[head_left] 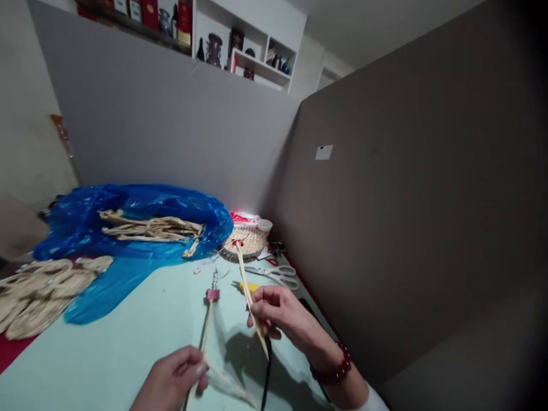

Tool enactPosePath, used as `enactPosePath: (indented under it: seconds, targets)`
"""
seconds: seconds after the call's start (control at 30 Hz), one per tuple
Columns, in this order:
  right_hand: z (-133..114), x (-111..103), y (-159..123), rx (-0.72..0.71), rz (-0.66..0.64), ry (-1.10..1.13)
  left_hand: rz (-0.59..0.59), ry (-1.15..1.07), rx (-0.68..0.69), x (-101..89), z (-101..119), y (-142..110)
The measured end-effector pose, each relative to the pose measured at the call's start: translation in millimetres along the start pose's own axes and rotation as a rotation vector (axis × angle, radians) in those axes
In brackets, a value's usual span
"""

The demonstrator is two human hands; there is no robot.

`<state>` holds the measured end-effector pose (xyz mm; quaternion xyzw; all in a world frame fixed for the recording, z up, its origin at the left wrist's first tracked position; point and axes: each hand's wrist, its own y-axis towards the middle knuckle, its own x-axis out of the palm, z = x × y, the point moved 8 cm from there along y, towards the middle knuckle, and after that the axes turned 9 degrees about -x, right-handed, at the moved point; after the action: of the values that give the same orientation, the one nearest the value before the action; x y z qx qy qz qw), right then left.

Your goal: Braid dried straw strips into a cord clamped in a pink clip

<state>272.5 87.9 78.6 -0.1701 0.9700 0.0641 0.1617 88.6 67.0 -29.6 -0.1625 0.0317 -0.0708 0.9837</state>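
Note:
Low in the view, my left hand (173, 377) is closed, its thumb and fingers pinching a pale flat plant-fibre strand (207, 331). That strand runs up to a small pink clip-like piece (213, 294) with a thin wire hook above it. A second pale fibre strip (244, 277) is pinched in my right hand (278, 313), pointing up and away over the table, with its tail hanging below the fingers. The wrist of this hand wears a dark red bead bracelet (336, 368). Just behind the right fingers lies a yellow-handled tool (250, 286).
Scissors (280, 275) lie beyond my right hand, near a round woven mat (253, 241) and a white cup (264, 226). A blue plastic bag (205, 214) holds a fibre bundle (149, 228). Coiled woven pieces (43, 291) sit left. A dark partition (406, 200) rises along the right.

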Motion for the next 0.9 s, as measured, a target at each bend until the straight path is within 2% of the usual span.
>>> enactPosePath:
  seconds: [0.07, 0.13, 0.23, 0.3, 0.43, 0.67, 0.77, 0.9]
  targets:
    - [10.3, 26.7, -10.0, 0.053, -0.036, 0.184, 0.028, -0.028, 0.031, -2.1, 5.6, -6.8]
    - [20.0, 44.4, -16.1, 0.103, -0.047, 0.307, 0.033, -0.041, 0.030, -3.2, 9.1, -11.4]
    - [31.6, 60.3, -21.3, 0.140, -0.083, 0.292, -0.032, -0.051, 0.003, 0.1, 13.2, -15.1]
    - [37.1, 67.3, -24.4, 0.145, -0.106, 0.240, -0.096, -0.074, -0.061, 4.6, 11.9, -16.7]
    - [40.7, 77.2, -29.8, 0.118, -0.110, 0.103, -0.123, -0.115, -0.163, 8.8, 7.0, -19.1]
    - [32.9, 80.0, -29.5, 0.050, -0.039, -0.140, -0.080, -0.068, -0.171, 8.7, 4.7, -13.9]
    - [32.0, 80.5, -29.8, 0.018, -0.051, -0.160, -0.071, -0.025, -0.174, 7.1, 2.3, -10.2]
    - [38.4, 80.1, -33.3, 0.046, -0.056, -0.118, -0.072, 0.014, -0.181, 5.3, -2.4, -9.0]
